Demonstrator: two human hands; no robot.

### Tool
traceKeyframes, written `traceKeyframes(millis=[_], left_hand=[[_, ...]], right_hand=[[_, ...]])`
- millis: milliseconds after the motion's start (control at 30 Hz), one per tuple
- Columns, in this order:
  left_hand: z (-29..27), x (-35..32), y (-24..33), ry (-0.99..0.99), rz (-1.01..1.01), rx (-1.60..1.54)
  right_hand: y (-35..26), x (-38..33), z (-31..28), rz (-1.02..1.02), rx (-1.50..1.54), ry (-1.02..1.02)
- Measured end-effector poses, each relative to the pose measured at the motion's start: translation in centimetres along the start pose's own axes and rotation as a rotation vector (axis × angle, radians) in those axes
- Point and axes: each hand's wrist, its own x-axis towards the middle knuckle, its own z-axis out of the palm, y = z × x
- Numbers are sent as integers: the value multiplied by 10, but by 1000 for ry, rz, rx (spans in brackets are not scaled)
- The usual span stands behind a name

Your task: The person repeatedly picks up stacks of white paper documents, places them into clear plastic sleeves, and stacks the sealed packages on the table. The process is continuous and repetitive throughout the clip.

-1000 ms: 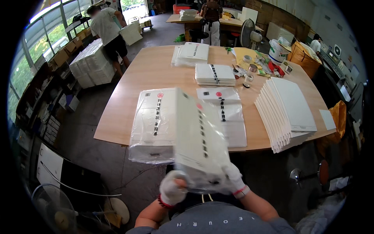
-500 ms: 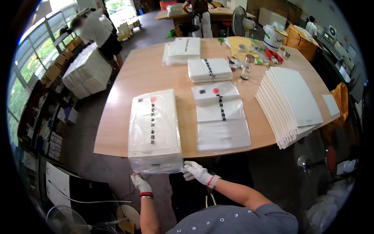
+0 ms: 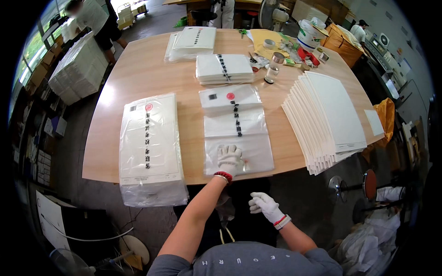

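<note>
My left hand (image 3: 230, 159), in a white glove with a red band at the wrist, lies fingers outstretched on the lower part of a clear printed plastic bag (image 3: 221, 125). That bag is flat, at the top of a pile near the table's front edge. Past the edge, in front of my body, my right hand (image 3: 266, 206) hovers gloved, with fingers loosely bent apart and nothing visible in them. To the left rests a stack of bagged white paper sheets (image 3: 161, 133), its loose plastic end hanging over the edge.
On the right, a fanned stack of white folders (image 3: 338, 110) leans across the table (image 3: 103, 138). Farther back are bagged packs (image 3: 207, 69), more packs (image 3: 195, 39), a glass jar (image 3: 271, 73), tape and a white bucket (image 3: 309, 34). A person (image 3: 94, 18) bends over a wrapped white pile (image 3: 78, 69).
Both hands have left the bagged stack's plastic end. My left hand has moved right onto the flat bags; my right hand has drawn back to the right. The view has shifted.
</note>
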Motion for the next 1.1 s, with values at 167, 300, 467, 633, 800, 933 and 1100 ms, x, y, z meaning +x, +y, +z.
traceKeyframes(millis=[167, 300, 467, 633, 800, 933, 1100], left_hand=[[-15, 38, -12, -406, -250, -259], [-13, 40, -19, -343, -98, -448], [-26, 58, -32, -239, -283, -788], [-67, 96, -27, -229, -613, -1206], [-84, 90, 19, -456, -473, -1168], [-126, 94, 44, -373, -248, -1038], [-125, 60, 44, -278, -91, -598]], right_hand=[[-27, 19, -7, 3, 94, -154], [-82, 77, 23, -134, 516, 30], [-102, 120, 26, -428, 36, 292], [-71, 86, -26, -669, -1029, 808], [-105, 122, 43, -1239, -642, 467], [-96, 165, 46, -911, -1106, 594], [-96, 62, 32, -769, -936, 89]])
